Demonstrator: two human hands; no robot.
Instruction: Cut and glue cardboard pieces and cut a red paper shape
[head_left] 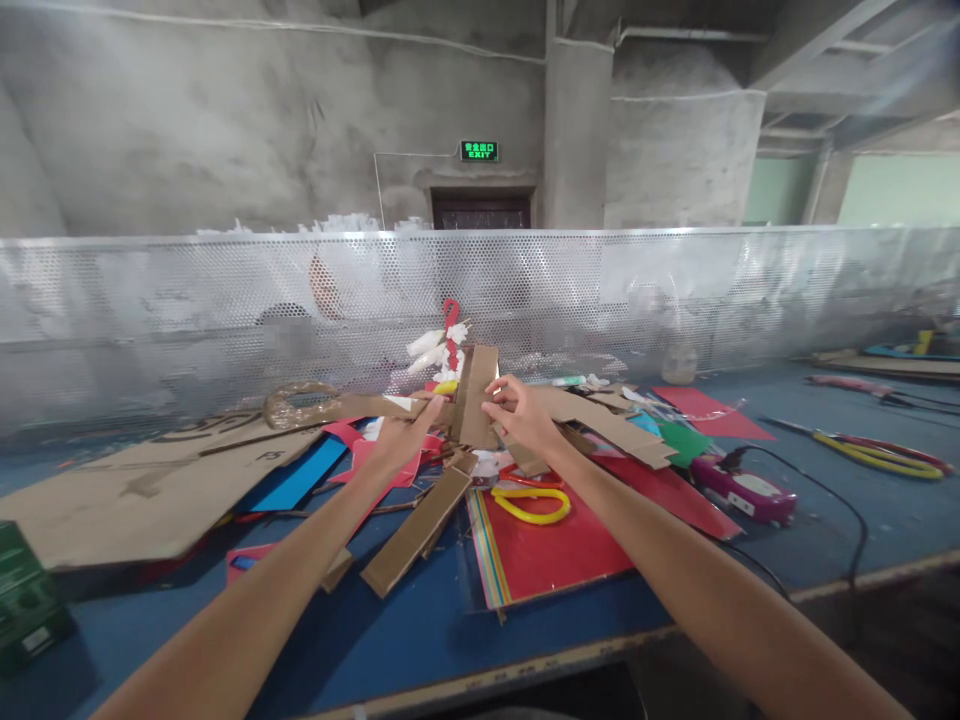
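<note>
We see the brown cardboard strip (481, 398) near the middle of the blue table (337, 650), between our two hands. Our right hand (525, 418) has its fingers bent, with tips at the strip's right edge; we cannot tell whether they pinch it firmly. Our left hand (405, 438) reaches to its left side, beside a small yellow piece (445, 387), but its exact hold is unclear.

We judge that the strip could slip or twist if our fingertips press unevenly, since the loose scraps beneath offer poor footing. Our wrists could also snag the narrower cardboard piece (420, 530) on the near side or shove the yellow loop (531, 505) across the red paper (570, 555).

The strip looks long, straight-sided and matte, with a lighter right panel and a darker band at left. It seems steeply raised, leaning slightly; its lower end sits among scraps.
</note>
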